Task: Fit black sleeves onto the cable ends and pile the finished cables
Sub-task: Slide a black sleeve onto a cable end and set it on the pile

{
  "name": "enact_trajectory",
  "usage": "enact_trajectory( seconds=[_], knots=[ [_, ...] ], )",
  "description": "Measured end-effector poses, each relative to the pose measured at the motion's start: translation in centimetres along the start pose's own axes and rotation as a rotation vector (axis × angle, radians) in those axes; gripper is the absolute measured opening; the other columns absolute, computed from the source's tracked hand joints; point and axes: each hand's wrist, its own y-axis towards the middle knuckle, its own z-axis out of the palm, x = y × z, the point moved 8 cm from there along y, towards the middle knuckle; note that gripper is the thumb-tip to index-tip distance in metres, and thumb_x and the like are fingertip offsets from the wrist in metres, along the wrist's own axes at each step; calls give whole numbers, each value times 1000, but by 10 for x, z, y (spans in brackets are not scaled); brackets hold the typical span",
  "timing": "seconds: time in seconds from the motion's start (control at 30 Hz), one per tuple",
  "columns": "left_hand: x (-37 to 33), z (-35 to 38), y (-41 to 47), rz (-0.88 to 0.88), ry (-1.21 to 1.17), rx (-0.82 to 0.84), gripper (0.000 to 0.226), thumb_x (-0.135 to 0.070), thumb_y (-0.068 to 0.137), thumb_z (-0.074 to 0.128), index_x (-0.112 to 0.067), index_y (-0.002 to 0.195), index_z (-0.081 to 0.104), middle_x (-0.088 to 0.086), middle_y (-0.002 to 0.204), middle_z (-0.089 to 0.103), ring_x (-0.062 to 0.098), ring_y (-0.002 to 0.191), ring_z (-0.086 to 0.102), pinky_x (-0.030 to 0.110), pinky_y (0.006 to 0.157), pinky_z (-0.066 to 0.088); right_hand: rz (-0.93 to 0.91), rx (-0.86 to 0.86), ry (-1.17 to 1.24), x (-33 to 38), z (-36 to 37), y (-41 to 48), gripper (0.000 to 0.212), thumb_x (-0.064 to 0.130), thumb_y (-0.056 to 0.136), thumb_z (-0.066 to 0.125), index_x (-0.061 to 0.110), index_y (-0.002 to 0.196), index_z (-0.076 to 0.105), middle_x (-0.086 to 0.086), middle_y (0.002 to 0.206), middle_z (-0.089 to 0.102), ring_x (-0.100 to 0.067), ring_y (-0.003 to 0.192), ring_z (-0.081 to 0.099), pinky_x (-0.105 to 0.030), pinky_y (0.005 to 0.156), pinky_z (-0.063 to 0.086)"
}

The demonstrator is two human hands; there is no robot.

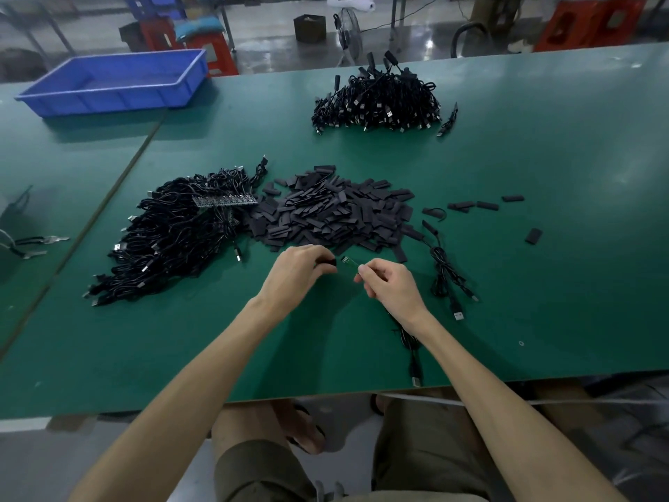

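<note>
Shorts (427, 447) and bare forearms nearest; the green table (253, 356) begins just beyond them. My right hand (389, 284) pinches a cable end (349, 261) with a small green board exposed; its cable (409, 342) trails under my wrist toward the near table edge. My left hand (300, 268) curls round a black sleeve (328, 262), just beside that board. Behind both hands lies the heap of loose sleeves (325, 211), with the unsleeved cable pile (173, 240) to its left. The finished cable pile (376, 99) sits well beyond. Blue bin (116, 81) is at the far left. Glossy floor, red stools (213, 52) and a floor fan (349, 34) lie behind.
</note>
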Motion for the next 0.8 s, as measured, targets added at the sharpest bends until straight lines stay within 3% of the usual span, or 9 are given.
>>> enact_trajectory(
  seconds=[0.1, 0.3, 0.8],
  knots=[
    [0, 4, -6, 8, -53, -15, 16, -23, 89, 76, -13, 102, 76, -4, 100, 74, 9, 88, 67, 31, 88, 54, 2, 9, -17, 1, 1, -1, 28, 28, 100, 62, 18, 76, 72, 6, 57, 60, -8, 56, 53, -31, 67, 47],
    [-4, 4, -11, 30, -96, -55, 14, -22, 89, 76, -16, 102, 76, -7, 98, 73, 3, 86, 63, 22, 83, 52, 21, 26, -25, 3, 1, -3, 28, 26, 97, 63, 18, 71, 68, 8, 55, 56, -10, 54, 47, -28, 61, 41],
    [-13, 3, -18, 75, -72, -78, 18, -20, 90, 75, -12, 106, 74, -2, 101, 72, 13, 89, 65, 30, 87, 55, 45, 21, -42, 3, 3, -4, 28, 24, 97, 64, 13, 72, 66, 10, 53, 55, -4, 50, 43, -21, 56, 37]
  ],
)
